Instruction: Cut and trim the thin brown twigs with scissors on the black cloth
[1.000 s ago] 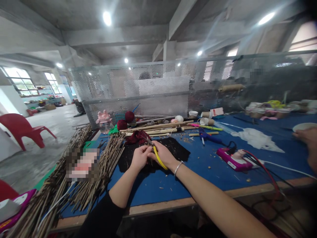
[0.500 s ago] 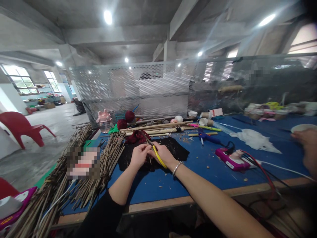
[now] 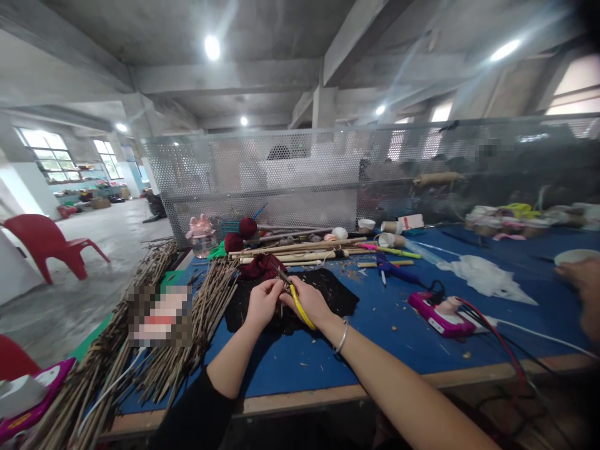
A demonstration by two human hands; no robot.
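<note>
My right hand (image 3: 307,301) is closed on yellow-handled cutters (image 3: 297,304), whose metal jaws point up and left toward my left hand. My left hand (image 3: 262,302) is pinched on a small thin piece right at the jaws; I cannot make out what it is. Both hands work over a black cloth (image 3: 332,289) spread on the blue table (image 3: 384,337). A dark red cloth (image 3: 259,267) lies just behind the hands.
Bundles of thin brown twigs (image 3: 154,350) cover the table's left end. Long pale sticks (image 3: 300,249), red yarn balls (image 3: 247,226), a blue glue gun (image 3: 391,268), a pink device with cables (image 3: 435,312) and white cloth (image 3: 482,275) lie behind and right. Another person's hand (image 3: 584,287) is at the far right. A mesh screen (image 3: 281,175) backs the table.
The view has tipped slightly, so everything sits a little lower in frame. My hands stay together at the same spot over the black cloth, still on the cutters.
</note>
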